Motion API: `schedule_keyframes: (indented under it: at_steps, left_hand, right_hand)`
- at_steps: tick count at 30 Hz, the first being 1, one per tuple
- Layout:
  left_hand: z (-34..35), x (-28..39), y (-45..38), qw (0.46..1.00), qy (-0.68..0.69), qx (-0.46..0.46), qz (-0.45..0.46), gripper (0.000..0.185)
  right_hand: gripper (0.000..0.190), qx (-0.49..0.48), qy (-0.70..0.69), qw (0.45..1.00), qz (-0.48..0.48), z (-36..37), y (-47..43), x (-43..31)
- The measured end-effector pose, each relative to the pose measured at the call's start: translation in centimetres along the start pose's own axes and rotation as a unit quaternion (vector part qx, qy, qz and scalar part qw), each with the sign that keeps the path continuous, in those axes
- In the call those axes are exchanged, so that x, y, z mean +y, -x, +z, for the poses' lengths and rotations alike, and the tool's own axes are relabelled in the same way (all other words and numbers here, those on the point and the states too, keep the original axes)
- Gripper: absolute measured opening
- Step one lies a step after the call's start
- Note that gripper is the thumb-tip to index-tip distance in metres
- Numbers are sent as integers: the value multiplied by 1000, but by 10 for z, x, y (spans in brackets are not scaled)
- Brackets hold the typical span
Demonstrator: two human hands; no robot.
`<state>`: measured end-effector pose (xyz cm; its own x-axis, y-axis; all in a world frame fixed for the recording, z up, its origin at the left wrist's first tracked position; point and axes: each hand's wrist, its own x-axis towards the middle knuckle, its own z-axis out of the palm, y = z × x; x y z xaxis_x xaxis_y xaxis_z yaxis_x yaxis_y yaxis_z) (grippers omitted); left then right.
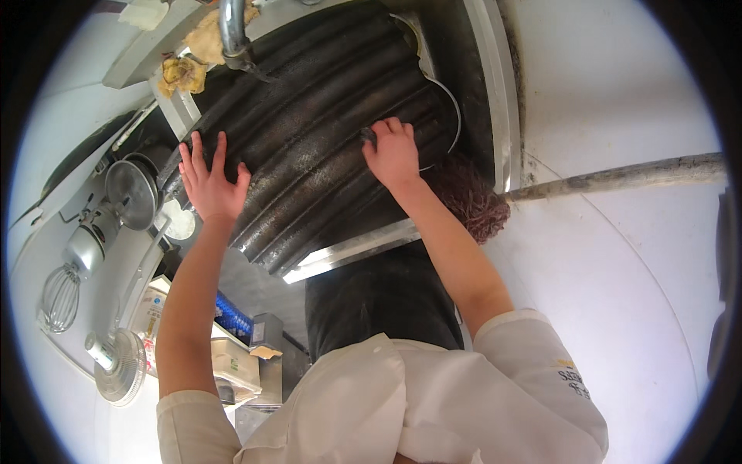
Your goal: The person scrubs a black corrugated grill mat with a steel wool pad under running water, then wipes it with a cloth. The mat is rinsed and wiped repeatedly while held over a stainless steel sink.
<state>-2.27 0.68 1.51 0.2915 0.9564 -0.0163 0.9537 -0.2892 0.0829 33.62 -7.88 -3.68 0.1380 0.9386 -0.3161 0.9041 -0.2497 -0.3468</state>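
Observation:
A dark, wet-looking corrugated baking tray (pixel 313 133) with long parallel channels lies across a metal sink (pixel 342 249). Flat on its left part, with fingers spread, rests my left hand (pixel 214 185). On the right part my right hand (pixel 394 148) has its fingers curled around a small dark scouring pad (pixel 368 136), of which only an edge shows; the pad touches the ridges. Above the tray hangs a metal faucet (pixel 233 35). Under the tray's right end, the curved rim of a round container (pixel 455 110) shows.
A reddish mop head (pixel 472 200) on a long pole (pixel 620 177) stands right of the sink. Yellowish crumpled matter (pixel 182 74) and a tan cloth (pixel 206 37) lie by the faucet. At left are a mixer with a whisk (pixel 61 296), a fan (pixel 120 365), metal bowls (pixel 132 194) and boxes (pixel 235 362).

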Motion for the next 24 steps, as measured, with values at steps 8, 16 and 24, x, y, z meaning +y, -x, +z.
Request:
schedule_keyframes:
  at_steps: [8, 16, 24]
  left_hand:
    - [2, 3, -5, 1000, 8, 5, 13, 71]
    - [2, -1, 1, 1000, -6, -1, 6, 70]
    - [3, 0, -1, 1000, -2, 0, 13, 70]
  right_hand:
    - [26, 26, 89, 990, 102, -14, -56, 108]
    - [26, -25, 64, 997, -41, 10, -21, 51]
    - [21, 34, 53, 995, 83, 10, -50, 96]
